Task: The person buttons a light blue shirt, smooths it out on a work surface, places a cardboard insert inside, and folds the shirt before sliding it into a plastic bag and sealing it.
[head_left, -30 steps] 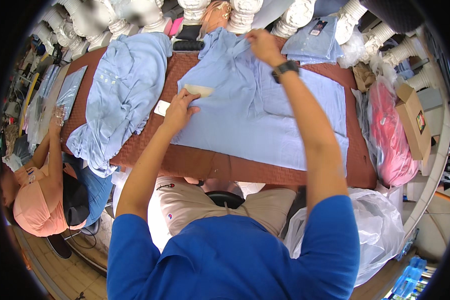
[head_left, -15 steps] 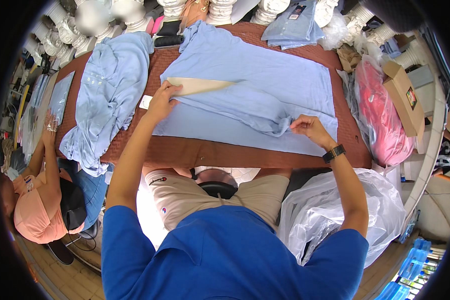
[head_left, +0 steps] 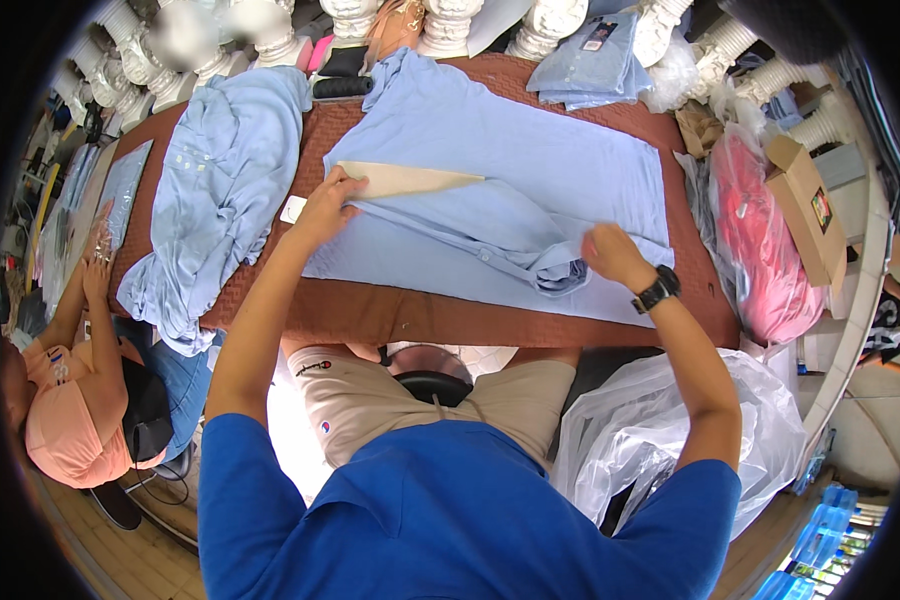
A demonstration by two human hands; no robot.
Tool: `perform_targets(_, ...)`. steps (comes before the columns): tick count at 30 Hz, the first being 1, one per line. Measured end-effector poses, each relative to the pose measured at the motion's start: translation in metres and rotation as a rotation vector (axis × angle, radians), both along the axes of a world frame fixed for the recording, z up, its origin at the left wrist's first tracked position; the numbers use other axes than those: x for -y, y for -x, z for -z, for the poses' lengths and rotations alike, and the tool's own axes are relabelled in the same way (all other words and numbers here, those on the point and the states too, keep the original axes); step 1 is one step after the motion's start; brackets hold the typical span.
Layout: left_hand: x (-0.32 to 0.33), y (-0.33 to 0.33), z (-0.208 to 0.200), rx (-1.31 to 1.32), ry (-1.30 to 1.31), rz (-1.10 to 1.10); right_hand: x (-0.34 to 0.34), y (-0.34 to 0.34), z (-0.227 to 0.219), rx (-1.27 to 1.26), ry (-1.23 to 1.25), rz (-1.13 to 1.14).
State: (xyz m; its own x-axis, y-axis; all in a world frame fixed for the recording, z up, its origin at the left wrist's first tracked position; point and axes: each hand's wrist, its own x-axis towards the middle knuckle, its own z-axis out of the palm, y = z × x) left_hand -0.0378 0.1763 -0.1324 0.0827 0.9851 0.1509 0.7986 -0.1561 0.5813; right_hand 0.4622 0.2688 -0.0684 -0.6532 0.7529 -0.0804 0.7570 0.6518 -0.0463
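One light-blue cloth garment (head_left: 550,140) lies spread beneath and between the person's two hands, on a desk (head_left: 370,317) covered in brown quilted fabric. The left hand (head_left: 327,207) is at the garment's left edge, its fingers bent over the near corner of a flat, pointed beige panel (head_left: 415,181); whether it pinches the panel or only presses it down I cannot tell. The panel runs rightward from that hand, narrowing to a tip, with a loose layer of the garment just below it. That layer ends in a bunched fold just left of the right hand (head_left: 615,256). The right hand's fingers are curled and blurred, so I cannot tell whether they grasp any cloth; a black wristwatch (head_left: 656,290) sits on the wrist behind them.

Just left of the left hand is a small white rounded tag (head_left: 293,208), and farther left lies a crumpled light-blue buttoned shirt (head_left: 225,190). Above the left hand, at the far side, is a black cylindrical roll (head_left: 342,88). Beyond the right hand are folded light-blue shirts in clear plastic (head_left: 587,62); well to its right stand a red bundle in clear plastic (head_left: 755,235) and an open brown cardboard box (head_left: 802,215). Below it spreads a large translucent plastic bag (head_left: 730,410).
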Motion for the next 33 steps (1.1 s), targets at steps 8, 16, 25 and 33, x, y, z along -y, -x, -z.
perform_targets(8,-0.007,0.016,-0.014,0.194,0.321,0.103,-0.028,0.183,0.001,-0.217,0.449,-0.151)
perform_targets(16,0.009,0.005,-0.008,-0.022,-0.038,-0.020,-0.207,0.303,0.034,-0.505,-0.175,0.159)
perform_targets(25,0.015,-0.013,-0.009,-0.094,-0.115,-0.106,-0.213,0.304,0.018,-0.645,0.014,0.180)
perform_targets(33,0.021,-0.004,-0.003,-0.064,-0.079,-0.141,-0.040,0.212,-0.090,-0.673,0.488,-0.584)
